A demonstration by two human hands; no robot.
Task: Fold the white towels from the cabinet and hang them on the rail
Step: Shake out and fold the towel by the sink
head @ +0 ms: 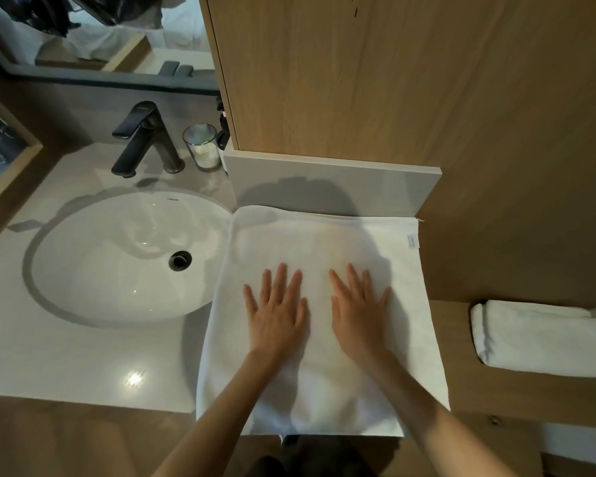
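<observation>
- Pale grey countertop, left and centre of frame; holds sunken oval basin.
- Lying flat at centre, overhanging the front edge: white towel.
- Standing upper left: black faucet, glass jar just beside.
- Wooden shelf, right edge; carries folded white towel.

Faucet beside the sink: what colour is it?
The faucet is black, best seen in the head view.

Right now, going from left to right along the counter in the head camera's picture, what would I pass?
Sink basin → left hand → right hand, both flat on the spread towel → folded towel at far right.
</observation>
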